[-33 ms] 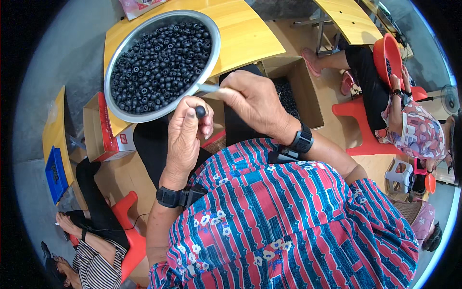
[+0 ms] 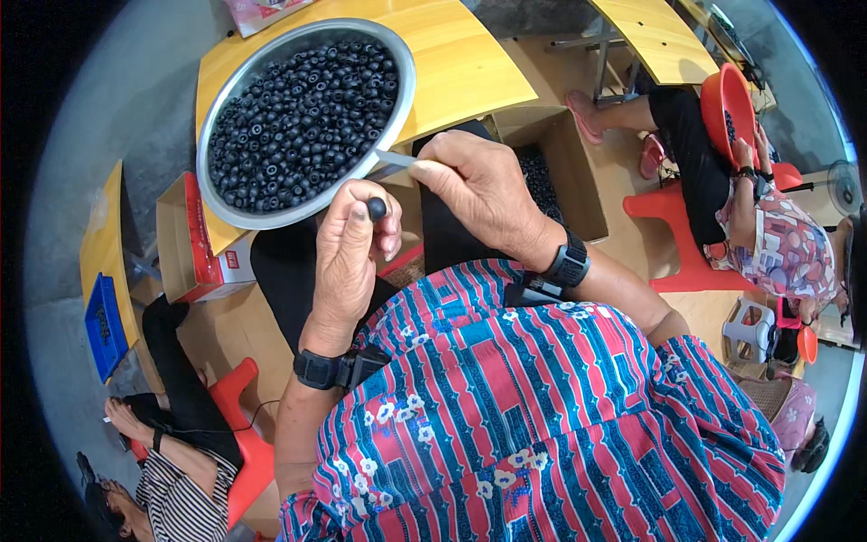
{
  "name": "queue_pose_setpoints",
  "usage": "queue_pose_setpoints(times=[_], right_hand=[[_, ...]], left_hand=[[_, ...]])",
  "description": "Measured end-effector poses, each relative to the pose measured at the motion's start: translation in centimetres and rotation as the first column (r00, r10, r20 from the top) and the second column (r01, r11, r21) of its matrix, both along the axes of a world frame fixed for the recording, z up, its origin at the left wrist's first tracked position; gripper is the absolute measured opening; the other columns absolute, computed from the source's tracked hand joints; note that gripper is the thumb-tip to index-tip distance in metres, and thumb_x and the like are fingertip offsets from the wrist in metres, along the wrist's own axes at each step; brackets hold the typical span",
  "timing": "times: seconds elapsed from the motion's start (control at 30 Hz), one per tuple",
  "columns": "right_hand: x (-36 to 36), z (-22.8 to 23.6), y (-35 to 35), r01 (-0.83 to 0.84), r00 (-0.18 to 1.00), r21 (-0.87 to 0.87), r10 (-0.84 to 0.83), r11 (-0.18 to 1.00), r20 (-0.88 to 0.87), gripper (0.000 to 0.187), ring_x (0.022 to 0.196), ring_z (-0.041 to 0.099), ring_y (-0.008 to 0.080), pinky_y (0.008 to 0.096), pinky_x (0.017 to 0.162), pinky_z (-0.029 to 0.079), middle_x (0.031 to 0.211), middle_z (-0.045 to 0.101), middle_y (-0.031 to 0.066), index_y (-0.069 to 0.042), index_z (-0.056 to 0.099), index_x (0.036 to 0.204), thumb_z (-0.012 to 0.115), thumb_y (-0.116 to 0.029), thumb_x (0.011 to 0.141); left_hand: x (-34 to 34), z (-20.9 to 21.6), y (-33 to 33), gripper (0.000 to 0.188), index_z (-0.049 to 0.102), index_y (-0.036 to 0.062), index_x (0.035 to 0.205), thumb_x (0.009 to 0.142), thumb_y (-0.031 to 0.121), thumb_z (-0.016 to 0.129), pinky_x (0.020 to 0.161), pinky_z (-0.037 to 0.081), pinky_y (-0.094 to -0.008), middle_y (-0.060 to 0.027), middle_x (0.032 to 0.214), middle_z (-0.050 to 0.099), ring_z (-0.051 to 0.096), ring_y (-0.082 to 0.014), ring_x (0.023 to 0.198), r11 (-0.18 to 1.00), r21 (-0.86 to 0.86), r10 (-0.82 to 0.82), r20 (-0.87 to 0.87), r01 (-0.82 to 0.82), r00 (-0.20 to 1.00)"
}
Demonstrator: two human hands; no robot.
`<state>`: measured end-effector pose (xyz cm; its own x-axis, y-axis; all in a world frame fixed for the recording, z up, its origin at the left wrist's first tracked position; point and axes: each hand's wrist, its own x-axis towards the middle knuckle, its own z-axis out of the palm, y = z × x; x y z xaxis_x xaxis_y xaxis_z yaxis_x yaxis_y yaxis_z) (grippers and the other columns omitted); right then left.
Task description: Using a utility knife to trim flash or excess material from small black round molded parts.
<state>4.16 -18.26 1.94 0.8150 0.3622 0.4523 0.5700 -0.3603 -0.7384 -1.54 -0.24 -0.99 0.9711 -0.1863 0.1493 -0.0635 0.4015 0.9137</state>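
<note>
My left hand (image 2: 345, 262) is closed, pinching a small black round part (image 2: 377, 209) between thumb and fingers. In my right hand (image 2: 483, 194) is a thin flat grey blade (image 2: 394, 160), gripped between thumb and forefinger. Its tip points left, close to the lower right rim of a big metal bowl (image 2: 406, 99). The blade is above the pinched part and apart from it. Heaped in the bowl are many small black ring-like parts (image 2: 302, 126), several showing a hole in the middle. The bowl is tilted above my lap, over the edge of a yellow table (image 2: 461, 63).
On the floor beyond my right hand, an open cardboard box (image 2: 582, 194) contains more black pieces. Another box (image 2: 176, 244) stands at left, near a blue tray (image 2: 106, 325) on a table. Seated people are on both sides; the right one holds a red basin (image 2: 722, 99).
The blade in my right hand has turned slightly, its flat side showing more and its tip a little higher. My left hand and the black part are almost still.
</note>
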Motion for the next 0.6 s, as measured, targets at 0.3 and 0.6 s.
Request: queue_pose_setpoints(times=[0.3, 0.6], right_hand=[[-0.7, 0.3, 0.4, -0.169, 0.972, 0.209, 0.197, 0.963, -0.125, 0.020, 0.073, 0.063, 0.0200, 0.0313, 0.065, 0.049, 0.079, 0.063, 0.0122, 0.000, 0.067, 0.093, 0.070, -0.020, 0.086], [-0.7, 0.2, 0.6, -0.217, 0.974, 0.185, 0.226, 0.958, -0.025, 0.026, 0.077, 0.065, 0.0164, 0.0284, 0.067, 0.051, 0.085, 0.067, 0.0094, -0.006, 0.072, 0.104, 0.076, -0.011, 0.078]], left_hand=[[-0.3, 0.1, -0.2, 0.031, 0.049, 0.0085, 0.098, 0.104, 0.038, 0.040, 0.060, 0.037, -0.0189, -0.0001, 0.081, 0.047, 0.043, -0.0057, 0.067, 0.999, -0.017, 0.031, -0.047, -0.032, 0.998], [-0.3, 0.2, -1.0, 0.032, 0.054, 0.0069, 0.106, 0.104, 0.036, 0.041, 0.060, 0.040, -0.0172, 0.0016, 0.080, 0.050, 0.046, -0.0031, 0.068, 0.997, -0.018, 0.073, -0.143, -0.076, 0.987]])
